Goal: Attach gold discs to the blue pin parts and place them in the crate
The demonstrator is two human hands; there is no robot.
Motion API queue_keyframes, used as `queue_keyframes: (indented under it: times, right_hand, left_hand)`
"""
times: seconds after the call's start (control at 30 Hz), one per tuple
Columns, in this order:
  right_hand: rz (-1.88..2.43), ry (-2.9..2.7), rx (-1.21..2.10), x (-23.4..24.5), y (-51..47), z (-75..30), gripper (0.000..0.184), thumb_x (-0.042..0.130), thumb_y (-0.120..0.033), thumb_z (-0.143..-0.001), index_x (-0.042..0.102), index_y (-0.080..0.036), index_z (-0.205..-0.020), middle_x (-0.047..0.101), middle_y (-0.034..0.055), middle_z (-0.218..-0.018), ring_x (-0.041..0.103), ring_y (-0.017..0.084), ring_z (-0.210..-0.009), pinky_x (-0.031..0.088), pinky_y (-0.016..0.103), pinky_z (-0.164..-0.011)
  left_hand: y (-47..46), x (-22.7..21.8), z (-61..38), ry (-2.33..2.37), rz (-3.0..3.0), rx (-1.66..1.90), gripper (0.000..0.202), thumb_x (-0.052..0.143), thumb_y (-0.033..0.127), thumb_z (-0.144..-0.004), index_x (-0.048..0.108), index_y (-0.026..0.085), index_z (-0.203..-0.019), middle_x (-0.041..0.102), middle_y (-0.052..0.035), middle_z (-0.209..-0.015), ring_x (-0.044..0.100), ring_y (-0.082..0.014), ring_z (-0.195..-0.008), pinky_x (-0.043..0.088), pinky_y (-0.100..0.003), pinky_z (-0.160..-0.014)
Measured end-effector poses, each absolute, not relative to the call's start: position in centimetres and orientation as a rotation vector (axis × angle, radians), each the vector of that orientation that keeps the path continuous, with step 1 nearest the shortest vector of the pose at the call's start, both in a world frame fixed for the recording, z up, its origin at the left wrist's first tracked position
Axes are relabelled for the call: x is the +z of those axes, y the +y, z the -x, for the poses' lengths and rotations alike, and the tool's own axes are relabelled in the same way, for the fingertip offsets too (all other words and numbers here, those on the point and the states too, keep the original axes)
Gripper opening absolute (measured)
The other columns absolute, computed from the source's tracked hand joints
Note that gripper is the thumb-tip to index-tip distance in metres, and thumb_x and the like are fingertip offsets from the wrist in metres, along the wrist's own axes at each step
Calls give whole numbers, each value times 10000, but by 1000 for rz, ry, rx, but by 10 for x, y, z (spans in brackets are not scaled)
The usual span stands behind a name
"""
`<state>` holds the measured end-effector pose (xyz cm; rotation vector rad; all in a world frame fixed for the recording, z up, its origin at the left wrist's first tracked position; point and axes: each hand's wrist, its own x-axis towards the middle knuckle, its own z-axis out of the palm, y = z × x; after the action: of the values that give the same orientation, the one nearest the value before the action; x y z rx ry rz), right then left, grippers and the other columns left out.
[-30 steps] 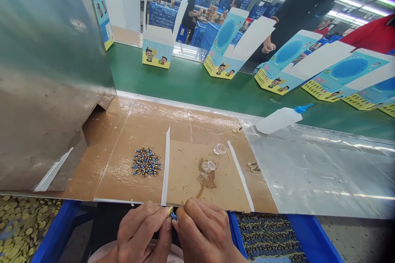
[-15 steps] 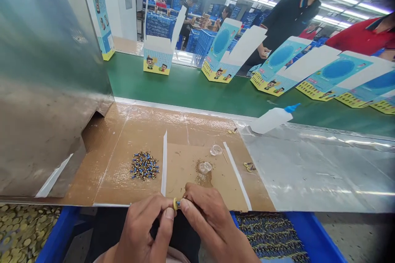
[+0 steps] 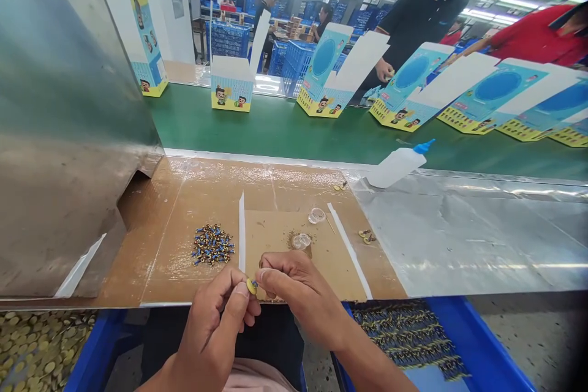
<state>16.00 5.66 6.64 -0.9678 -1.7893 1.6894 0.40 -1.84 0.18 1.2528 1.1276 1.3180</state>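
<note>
My left hand (image 3: 218, 321) pinches a small round yellow disc (image 3: 251, 286) between thumb and forefinger, just past the table's front edge. My right hand (image 3: 294, 288) is closed at the fingertips around a tiny blue figurine (image 3: 256, 283), mostly hidden, that meets the disc's face. Beyond my hands lies a pile of little blue-and-dark figurines (image 3: 212, 245). Two clear round dishes (image 3: 302, 242) are on the cardboard, with a thin stick (image 3: 331, 224) beside the farther one. Several yellow discs with figurines attached (image 3: 366, 236) lie to the right.
Below the table, a left bin holds loose yellow discs (image 3: 41, 349), and a blue right bin (image 3: 487, 343) holds rows of figurines. A white bottle (image 3: 395, 167) with a blue tip stands tilted near the green conveyor (image 3: 184, 116). Printed boxes (image 3: 231, 89) line it; people stand beyond.
Both hands have moved slightly left and up in view with the disc and figurine. The disc has tilted, showing more of its face. The camera view has shifted a little.
</note>
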Motion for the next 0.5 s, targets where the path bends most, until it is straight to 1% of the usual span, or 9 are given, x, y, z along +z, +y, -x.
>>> queue_keyframes:
  times: [0.13,0.23,0.4,0.5]
  right_hand:
    - [936,-1785,1689,66,58,-158,289,487,-202,-898,546,-213,-616,600,-57,-596,501,109,-590,345,257,-594]
    - [941,-1784,1720,65,58,-159,289,484,-208,-905,554,-212,-625,631,-47,-626,538,113,-613,371,252,-614]
    - [935,-1777,1726,64,57,-159,302,501,-234,-917,555,-211,-620,624,-46,-623,547,113,-626,379,245,-620]
    - [928,-1786,1674,63,56,-160,321,507,-242,-929,559,-213,-614,599,-59,-594,527,106,-601,363,242,-594]
  left_hand:
    - [-18,0,-7,1134,-1186,1338,393,443,409,-1105,630,205,-825,625,7,-732,570,-107,-643,465,-194,-576]
    - [-19,4,-7,1160,-1184,1321,398,445,419,-1100,626,206,-817,617,9,-736,554,-114,-647,449,-211,-587]
    - [-21,13,-9,1239,-1176,1263,404,422,414,-1098,607,206,-806,597,9,-741,540,-128,-667,422,-245,-622]
    - [-21,15,-9,1237,-1196,1263,386,425,400,-1092,601,209,-806,594,11,-743,538,-132,-668,418,-256,-624]
